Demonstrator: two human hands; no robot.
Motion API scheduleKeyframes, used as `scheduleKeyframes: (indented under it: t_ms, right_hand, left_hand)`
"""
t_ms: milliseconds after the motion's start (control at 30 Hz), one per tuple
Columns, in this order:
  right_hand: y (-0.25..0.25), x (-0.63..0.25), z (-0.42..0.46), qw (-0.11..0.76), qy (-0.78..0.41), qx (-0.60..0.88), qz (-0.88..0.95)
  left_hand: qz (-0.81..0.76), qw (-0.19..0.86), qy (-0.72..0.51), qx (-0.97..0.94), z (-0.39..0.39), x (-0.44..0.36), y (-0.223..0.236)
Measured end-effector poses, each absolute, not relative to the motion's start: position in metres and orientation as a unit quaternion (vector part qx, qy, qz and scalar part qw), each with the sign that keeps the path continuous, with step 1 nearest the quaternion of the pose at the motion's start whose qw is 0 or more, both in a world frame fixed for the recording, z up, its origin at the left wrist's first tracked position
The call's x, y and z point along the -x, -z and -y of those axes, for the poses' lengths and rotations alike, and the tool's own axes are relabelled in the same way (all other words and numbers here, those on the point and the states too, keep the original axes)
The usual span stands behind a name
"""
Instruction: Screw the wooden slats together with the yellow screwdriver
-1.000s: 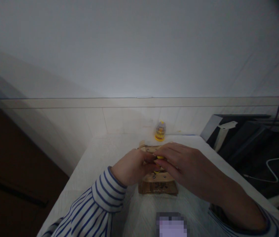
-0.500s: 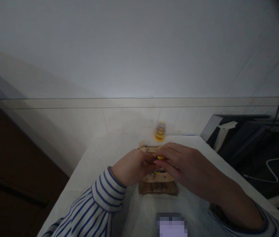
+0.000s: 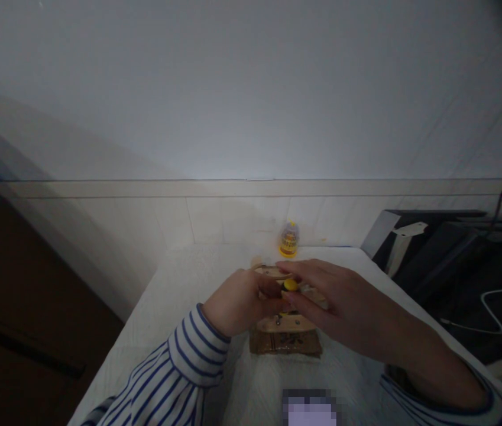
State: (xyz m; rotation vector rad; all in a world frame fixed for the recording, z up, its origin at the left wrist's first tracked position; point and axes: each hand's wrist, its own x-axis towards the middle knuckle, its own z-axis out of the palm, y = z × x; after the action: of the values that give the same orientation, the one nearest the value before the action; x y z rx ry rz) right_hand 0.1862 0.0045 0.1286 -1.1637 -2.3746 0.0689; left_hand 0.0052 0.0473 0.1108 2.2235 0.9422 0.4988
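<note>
A small wooden model [image 3: 287, 322] stands on a brown cardboard piece [image 3: 285, 342] on the white table [image 3: 188, 284]. My left hand [image 3: 237, 302], in a blue-striped sleeve, is curled against the model's left side. My right hand [image 3: 334, 299] reaches over the model's top, its fingers pinched on a small tool with a yellow knob [image 3: 290, 285]. The tool's lower end is hidden between my fingers. Both hands meet right above the model.
A yellow and clear jar-shaped case [image 3: 288, 239] stands at the table's far edge by the tiled wall. A dark desk with a white cable [image 3: 490, 307] lies to the right. A dark wooden surface [image 3: 20, 307] is on the left. A blurred patch [image 3: 310, 408] sits near the bottom.
My right fingers have lifted and spread a little, so the yellow knob shows more. The view has tipped slightly, shifting everything down a bit.
</note>
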Motion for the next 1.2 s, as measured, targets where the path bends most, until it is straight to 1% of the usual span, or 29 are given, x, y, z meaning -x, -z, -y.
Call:
scheduleKeyframes:
  t_ms: [167, 333, 633, 767, 967, 1200]
  right_hand:
    - [-0.1306, -0.1886, -0.0059, 0.222, -0.061, 0.408, 0.883]
    - [-0.1305, -0.1873, -0.0074, 0.216, -0.064, 0.419, 0.879]
    - [-0.1293, -0.1852, -0.0077, 0.239, -0.073, 0.412, 0.877]
    - [-0.1293, -0.1841, -0.0072, 0.236, -0.076, 0.420, 0.873]
    - [-0.1272, -0.1835, -0.0071, 0.224, -0.041, 0.430, 0.874]
    - [-0.1301, -0.1806, -0.0042, 0.211, -0.012, 0.441, 0.872]
  left_hand:
    - [-0.370, 0.353, -0.196, -0.837, -0.0459, -0.0069, -0.1118]
    - [-0.392, 0.335, -0.189, -0.836, -0.0449, -0.0099, -0.1127]
    - [-0.378, 0.392, -0.203, -0.814, -0.0458, -0.0097, -0.1094]
    - [-0.367, 0.390, -0.195, -0.822, -0.0472, -0.0084, -0.1074]
    - [-0.360, 0.351, -0.177, -0.846, -0.0479, -0.0058, -0.1083]
    - [-0.304, 0.366, -0.182, -0.860, -0.0477, -0.0043, -0.1108]
